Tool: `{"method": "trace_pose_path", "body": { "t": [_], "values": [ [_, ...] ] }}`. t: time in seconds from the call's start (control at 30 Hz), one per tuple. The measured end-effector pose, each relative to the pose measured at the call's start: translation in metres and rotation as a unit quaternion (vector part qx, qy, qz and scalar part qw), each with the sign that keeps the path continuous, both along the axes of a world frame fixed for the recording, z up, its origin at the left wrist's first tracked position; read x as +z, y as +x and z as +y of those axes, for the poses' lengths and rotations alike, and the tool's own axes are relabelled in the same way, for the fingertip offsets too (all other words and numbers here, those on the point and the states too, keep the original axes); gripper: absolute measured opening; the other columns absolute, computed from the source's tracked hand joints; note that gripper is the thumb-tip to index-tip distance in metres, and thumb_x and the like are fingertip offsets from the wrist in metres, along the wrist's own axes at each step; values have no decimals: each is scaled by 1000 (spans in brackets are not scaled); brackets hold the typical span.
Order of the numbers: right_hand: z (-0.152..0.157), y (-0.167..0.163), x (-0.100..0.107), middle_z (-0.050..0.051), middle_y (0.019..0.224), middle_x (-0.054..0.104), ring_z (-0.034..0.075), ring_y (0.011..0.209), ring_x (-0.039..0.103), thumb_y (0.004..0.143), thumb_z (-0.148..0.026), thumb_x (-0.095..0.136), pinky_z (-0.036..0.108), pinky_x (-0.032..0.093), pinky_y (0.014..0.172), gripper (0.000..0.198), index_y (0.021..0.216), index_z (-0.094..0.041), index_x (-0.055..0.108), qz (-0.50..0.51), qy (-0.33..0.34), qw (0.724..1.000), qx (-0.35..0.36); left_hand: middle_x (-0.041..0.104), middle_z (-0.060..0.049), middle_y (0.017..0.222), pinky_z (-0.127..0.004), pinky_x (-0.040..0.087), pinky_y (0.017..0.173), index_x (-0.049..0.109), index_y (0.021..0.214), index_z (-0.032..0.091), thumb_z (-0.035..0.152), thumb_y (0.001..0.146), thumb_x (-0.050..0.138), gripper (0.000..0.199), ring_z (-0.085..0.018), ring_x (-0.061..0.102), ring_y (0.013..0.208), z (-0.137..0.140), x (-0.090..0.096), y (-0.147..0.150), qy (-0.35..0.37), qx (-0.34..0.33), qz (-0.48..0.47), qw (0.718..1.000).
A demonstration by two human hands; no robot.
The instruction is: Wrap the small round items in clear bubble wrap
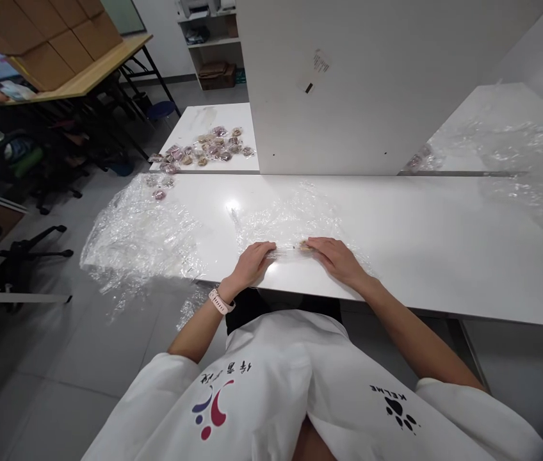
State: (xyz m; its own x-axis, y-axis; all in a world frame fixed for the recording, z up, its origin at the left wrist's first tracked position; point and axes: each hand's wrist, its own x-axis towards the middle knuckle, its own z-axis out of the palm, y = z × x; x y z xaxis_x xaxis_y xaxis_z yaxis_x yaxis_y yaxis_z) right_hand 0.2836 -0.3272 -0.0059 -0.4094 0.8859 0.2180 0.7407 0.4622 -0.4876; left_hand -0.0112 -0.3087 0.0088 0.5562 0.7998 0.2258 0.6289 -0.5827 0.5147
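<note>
A sheet of clear plastic film (291, 214) lies crinkled on the white table in front of me. My left hand (253, 262) is closed on its near edge at the left, fingers together. On the right, my right hand (339, 259) is closed on the same near edge. At my right fingertips, a small tan-brown piece (305, 245) shows in the film, partly covered by the fingers; its kind is not clear. The film runs between both hands along the near edge.
Small wrapped pieces (216, 144), purplish and tan, lie scattered at the back left. Crumpled film (141, 230) hangs over the table's left end; more film (531, 160) lies far right. A white panel (348, 121) stands behind the table (444, 256). Another person sits at a desk, far left.
</note>
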Motion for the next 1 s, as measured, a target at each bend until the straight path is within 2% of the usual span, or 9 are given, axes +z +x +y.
{"method": "trace_pose_path", "body": {
  "t": [0.17,0.27,0.4,0.5,0.57,0.67,0.83,0.93,1.0],
  "values": [
    [2,5,7,3,91,75,22,81,68,100,-36,38,32,46,69,35,105,-26,71,-20,-71,995,-68,66,1,75,-27,44,61,56,118,23,36,100,50,23,-17,63,67,5,14,7,-106,57,-21,992],
    [7,-1,13,3,81,73,21,72,65,97,-37,46,30,40,60,28,100,-26,71,-51,-130,985,-101,62,1,70,-27,38,56,56,113,21,34,95,59,23,-18,59,62,11,18,17,-124,102,18,987],
    [-3,-5,23,11,105,71,27,96,62,99,-34,44,38,44,76,31,112,-22,69,-68,32,985,-153,67,-10,97,-34,45,69,60,103,19,27,95,57,12,-25,62,88,0,19,21,60,143,54,986],
    [-21,2,21,10,119,68,28,113,57,99,-40,48,43,41,94,31,117,-24,67,-57,93,992,-68,67,-11,112,-41,48,88,61,110,19,21,95,52,18,-26,60,107,-16,13,11,120,20,59,991],
    [-31,9,13,9,130,65,28,120,55,98,-45,50,44,41,98,37,127,-25,63,-56,77,995,-18,64,-12,124,-44,45,100,59,121,20,16,95,47,29,-25,58,118,-21,5,4,110,-41,62,991],
    [-36,13,0,10,136,62,28,122,56,101,-43,44,43,42,96,41,133,-24,59,-59,56,997,-19,65,-11,126,-44,47,100,61,121,21,17,99,41,29,-23,60,117,-13,-7,-3,82,-24,29,996],
    [-16,15,6,8,99,75,24,89,66,103,-43,32,35,43,73,44,104,-22,71,-48,3,995,-92,72,-7,99,-30,51,76,65,105,21,24,100,46,21,-19,68,88,17,4,0,-7,59,-49,997],
    [2,16,17,3,79,72,21,71,63,100,-48,39,31,38,62,41,91,-25,71,-50,-97,987,-116,71,-3,84,-28,47,65,65,102,21,22,95,53,14,-17,65,71,32,18,8,-87,92,-1,992],
    [9,13,22,3,76,70,22,70,61,96,-49,47,33,40,64,34,88,-25,70,-62,-127,979,-148,71,-5,84,-31,49,67,65,98,21,20,92,57,10,-21,66,75,35,22,14,-86,133,58,986]
  ]
}}
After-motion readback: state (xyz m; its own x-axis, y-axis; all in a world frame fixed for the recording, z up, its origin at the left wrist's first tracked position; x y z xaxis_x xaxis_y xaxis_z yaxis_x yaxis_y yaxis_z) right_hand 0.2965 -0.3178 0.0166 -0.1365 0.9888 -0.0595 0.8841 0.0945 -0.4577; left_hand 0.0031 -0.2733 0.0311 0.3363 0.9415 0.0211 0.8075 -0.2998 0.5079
